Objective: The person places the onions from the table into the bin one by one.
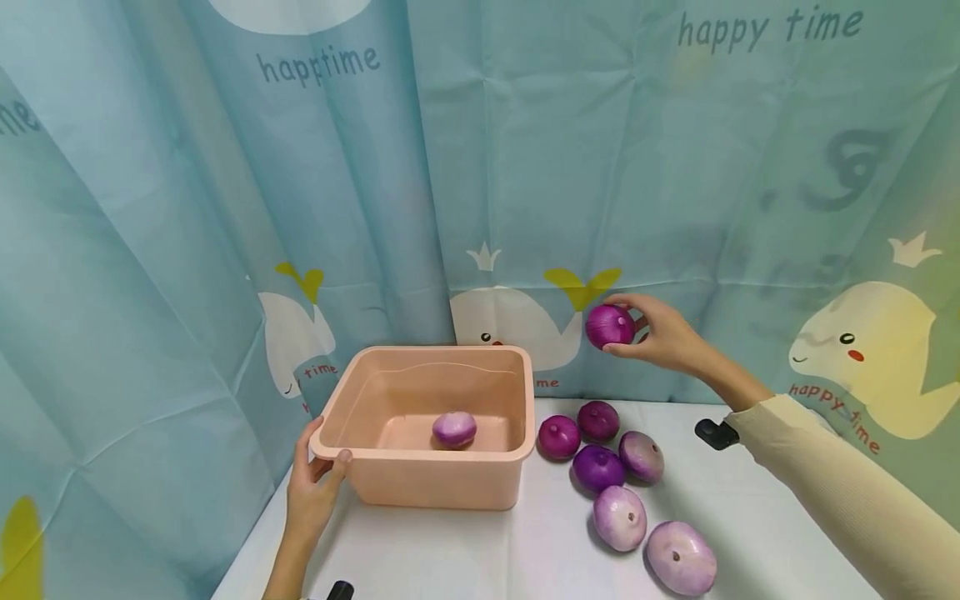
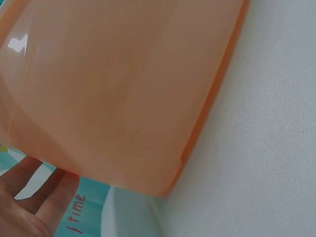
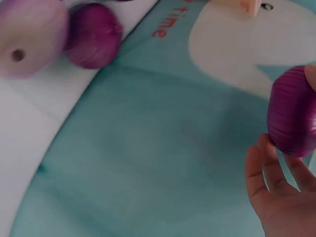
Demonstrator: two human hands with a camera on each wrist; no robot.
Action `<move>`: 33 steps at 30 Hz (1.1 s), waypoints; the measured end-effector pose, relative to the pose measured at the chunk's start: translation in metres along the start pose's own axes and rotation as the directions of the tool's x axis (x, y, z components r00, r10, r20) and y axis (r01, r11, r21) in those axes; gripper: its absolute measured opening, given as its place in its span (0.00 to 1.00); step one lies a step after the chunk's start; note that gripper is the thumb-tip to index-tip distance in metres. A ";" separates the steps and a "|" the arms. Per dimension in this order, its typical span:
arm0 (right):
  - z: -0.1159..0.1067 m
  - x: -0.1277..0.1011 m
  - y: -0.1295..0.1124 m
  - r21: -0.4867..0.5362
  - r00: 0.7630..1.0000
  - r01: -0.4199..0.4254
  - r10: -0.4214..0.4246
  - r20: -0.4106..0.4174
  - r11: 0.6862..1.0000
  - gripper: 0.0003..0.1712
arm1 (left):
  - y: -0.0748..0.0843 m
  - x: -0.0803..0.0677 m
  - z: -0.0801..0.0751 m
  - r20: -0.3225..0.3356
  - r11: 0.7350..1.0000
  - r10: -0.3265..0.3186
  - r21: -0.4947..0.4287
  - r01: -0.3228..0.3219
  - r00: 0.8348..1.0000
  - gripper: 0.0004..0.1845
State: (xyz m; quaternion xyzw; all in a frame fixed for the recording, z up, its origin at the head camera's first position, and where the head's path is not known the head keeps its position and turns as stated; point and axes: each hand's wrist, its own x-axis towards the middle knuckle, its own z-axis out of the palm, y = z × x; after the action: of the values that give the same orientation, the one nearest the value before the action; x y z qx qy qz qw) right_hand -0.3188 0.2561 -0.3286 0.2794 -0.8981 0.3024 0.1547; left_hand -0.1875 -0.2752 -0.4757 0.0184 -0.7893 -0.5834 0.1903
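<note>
My right hand (image 1: 660,335) grips a dark purple onion (image 1: 609,326) between thumb and fingers, raised above the table to the right of the bin. In the right wrist view the same onion (image 3: 292,112) sits at the right edge, partly cut off. A peach plastic bin (image 1: 431,482) stands on the table, and one pale purple onion (image 1: 454,429) lies on its floor. My left hand (image 1: 313,483) holds the bin's front left corner, thumb over the rim and fingers along the outer side. The left wrist view shows those fingers (image 2: 57,202) against the bin wall (image 2: 113,98).
Several onions lie on the white table (image 1: 465,554) right of the bin: dark ones such as this onion (image 1: 597,469) toward the back, pale ones such as this onion (image 1: 681,558) nearer the front. A blue curtain (image 1: 525,167) printed with whales hangs behind and at the left.
</note>
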 end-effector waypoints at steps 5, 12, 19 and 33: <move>0.008 0.023 -0.020 0.042 0.993 0.064 -0.068 0.100 0.997 0.38 | 0.000 0.000 0.000 -0.003 1.000 -0.015 0.016 0.016 1.000 0.38; 0.022 0.054 -0.051 0.087 0.967 0.076 -0.095 0.235 0.993 0.38 | 0.001 -0.001 0.001 -0.005 1.000 -0.015 0.006 0.015 1.000 0.38; 0.044 0.080 -0.078 0.142 0.919 0.076 -0.125 0.374 0.987 0.36 | 0.002 -0.002 0.001 -0.005 1.000 -0.014 -0.001 0.014 1.000 0.38; 0.110 0.118 -0.115 0.152 0.883 0.105 -0.163 0.440 0.983 0.32 | -0.001 0.001 0.005 -0.012 1.000 -0.003 0.003 0.003 1.000 0.38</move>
State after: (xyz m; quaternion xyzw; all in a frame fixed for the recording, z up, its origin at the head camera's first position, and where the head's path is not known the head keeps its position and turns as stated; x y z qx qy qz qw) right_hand -0.3559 0.0629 -0.3078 0.4123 -0.8674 0.2732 -0.0546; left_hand -0.1899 -0.2714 -0.4773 0.0232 -0.7891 -0.5823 0.1941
